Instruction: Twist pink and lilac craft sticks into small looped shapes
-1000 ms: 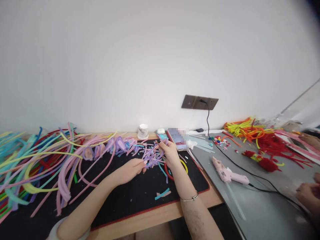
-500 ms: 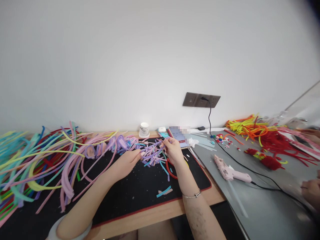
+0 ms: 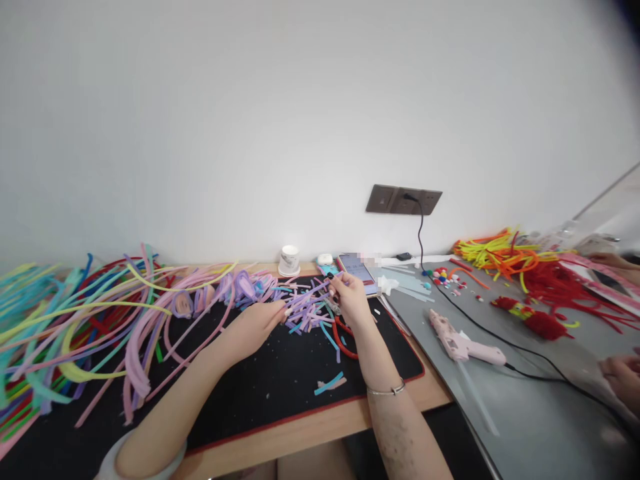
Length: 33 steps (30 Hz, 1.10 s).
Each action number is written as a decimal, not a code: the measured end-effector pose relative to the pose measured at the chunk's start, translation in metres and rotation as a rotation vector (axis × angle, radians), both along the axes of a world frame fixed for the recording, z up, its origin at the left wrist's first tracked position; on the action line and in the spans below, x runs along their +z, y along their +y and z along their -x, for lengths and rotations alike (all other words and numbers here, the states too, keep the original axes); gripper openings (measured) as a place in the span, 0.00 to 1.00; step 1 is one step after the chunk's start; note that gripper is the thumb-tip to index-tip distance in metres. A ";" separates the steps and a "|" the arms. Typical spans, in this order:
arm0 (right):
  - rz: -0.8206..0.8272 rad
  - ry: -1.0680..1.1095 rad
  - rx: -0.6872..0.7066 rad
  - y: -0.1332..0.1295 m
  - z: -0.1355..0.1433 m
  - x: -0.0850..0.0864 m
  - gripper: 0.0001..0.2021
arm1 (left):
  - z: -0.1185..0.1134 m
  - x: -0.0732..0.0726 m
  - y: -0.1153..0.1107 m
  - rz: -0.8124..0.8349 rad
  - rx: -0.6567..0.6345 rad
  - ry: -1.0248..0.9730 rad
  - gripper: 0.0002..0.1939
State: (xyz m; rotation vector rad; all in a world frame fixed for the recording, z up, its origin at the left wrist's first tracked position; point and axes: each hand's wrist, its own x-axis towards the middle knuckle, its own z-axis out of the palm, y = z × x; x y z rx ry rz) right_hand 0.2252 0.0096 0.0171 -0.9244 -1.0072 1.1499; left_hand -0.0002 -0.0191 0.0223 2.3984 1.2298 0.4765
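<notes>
Purple strip [image 3: 311,293] spans my two hands, over the pile of cut pieces [image 3: 305,319] on the black mat [image 3: 260,393]. Its long axis is slanted: lower end toward me at left, upper end pointing right and toward the wall [image 3: 300,133]. Left hand [image 3: 257,327]: fingertips pinched on the lower end. Right hand [image 3: 349,299]: thumb and finger gripping near the upper end, beside the phone [image 3: 356,265].
</notes>
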 end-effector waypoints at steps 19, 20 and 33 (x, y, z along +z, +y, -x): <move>-0.006 0.192 0.282 -0.008 0.004 0.010 0.14 | 0.001 0.005 0.001 -0.009 0.040 -0.083 0.16; -0.004 0.150 0.284 -0.009 0.006 0.010 0.14 | 0.001 0.005 0.001 -0.004 0.044 -0.088 0.16; -0.164 -0.391 0.425 -0.018 0.037 -0.010 0.19 | -0.006 0.001 -0.006 0.046 0.033 -0.053 0.15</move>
